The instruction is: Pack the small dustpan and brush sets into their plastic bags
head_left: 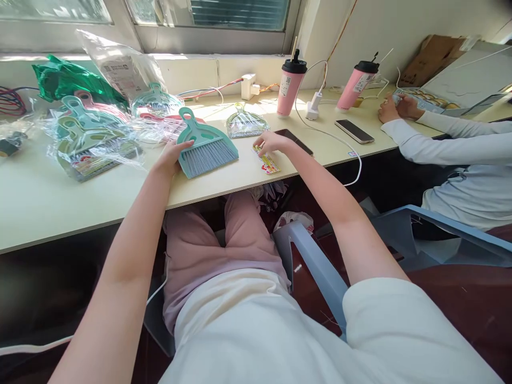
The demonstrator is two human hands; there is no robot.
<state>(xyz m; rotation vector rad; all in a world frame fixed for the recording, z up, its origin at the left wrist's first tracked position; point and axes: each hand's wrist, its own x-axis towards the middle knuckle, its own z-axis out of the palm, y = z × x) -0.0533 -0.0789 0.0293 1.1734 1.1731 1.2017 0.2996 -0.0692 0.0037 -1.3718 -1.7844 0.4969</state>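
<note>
Hands (173, 156) (269, 143) on dustpan (204, 136), card (269, 164); phone (296, 140), bagged pans (82, 143) nr.

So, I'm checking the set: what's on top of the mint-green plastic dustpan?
A grey-bristled, mint-green brush lies on the dustpan; the dustpan's surface beneath the brush is covered, so unseen.

The teal plastic dustpan-and-brush set (200, 134) looks smooth, its straight grey bristles (210, 158) matt and fibrous; the crumpled green bag (60, 80) looks glossy, thin plastic.
</note>
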